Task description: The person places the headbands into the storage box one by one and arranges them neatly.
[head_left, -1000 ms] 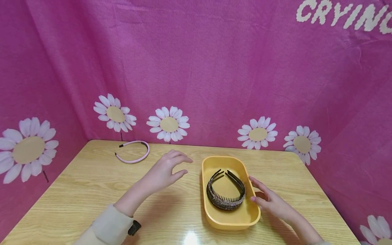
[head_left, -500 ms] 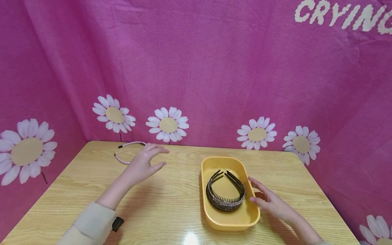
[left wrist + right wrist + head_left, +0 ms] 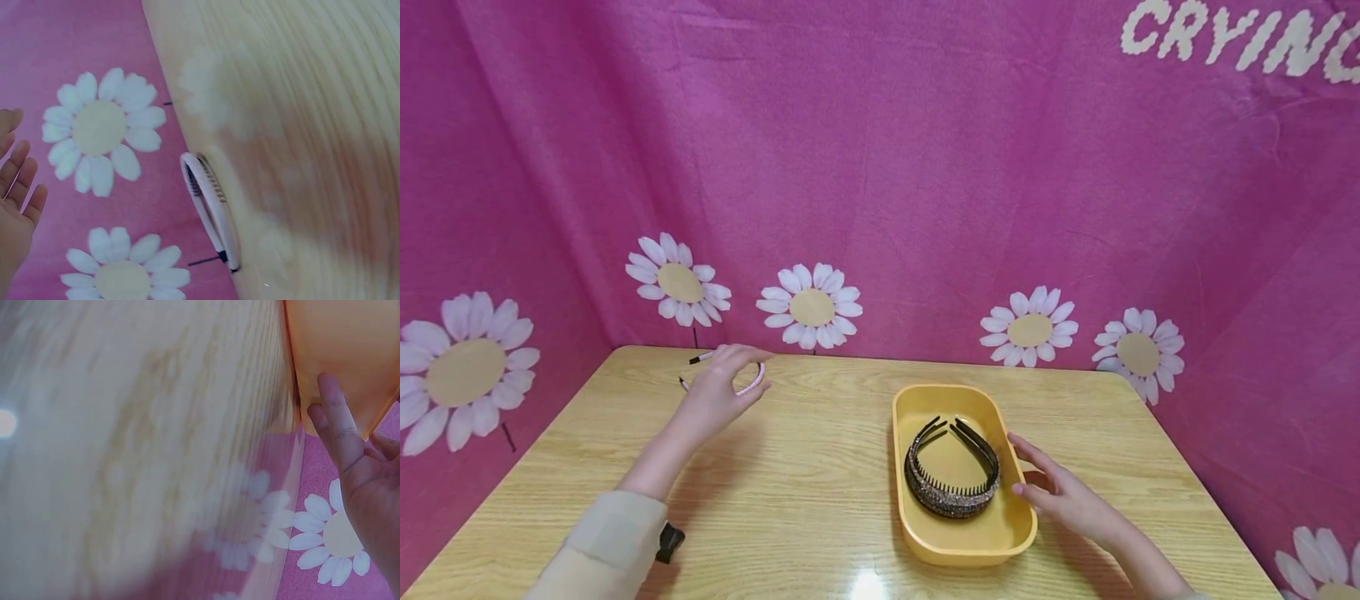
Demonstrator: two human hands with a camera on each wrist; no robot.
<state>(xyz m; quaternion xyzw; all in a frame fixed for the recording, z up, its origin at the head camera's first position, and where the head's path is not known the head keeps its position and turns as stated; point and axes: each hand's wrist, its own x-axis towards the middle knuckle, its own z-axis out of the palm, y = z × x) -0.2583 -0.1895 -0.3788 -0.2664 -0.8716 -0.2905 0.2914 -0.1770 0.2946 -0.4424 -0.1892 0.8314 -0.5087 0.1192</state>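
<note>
A pink headband [image 3: 752, 384] lies on the table at the far left, partly hidden in the head view behind my left hand [image 3: 713, 398]. That hand hovers over it with thumb and fingers apart; in the left wrist view a gap separates the fingers [image 3: 24, 181] from the pink headband [image 3: 209, 203]. My right hand [image 3: 1067, 496] rests at the right side of a yellow tub [image 3: 916, 533]. Its extended fingers [image 3: 337, 412] touch the tub's outer wall [image 3: 350, 344] in the right wrist view. Dark glittery headbands [image 3: 953, 498] with comb teeth lie nested inside the tub.
The wooden table [image 3: 820, 467] meets a pink curtain [image 3: 880, 208] with printed daisies along its back edge. More curtain hangs at the left and right sides. A black band clip [image 3: 670, 542] sits at my left wrist.
My left hand has moved left and away from me, from beside the tub to over the pink headband. The right hand and the tub have stayed in place.
</note>
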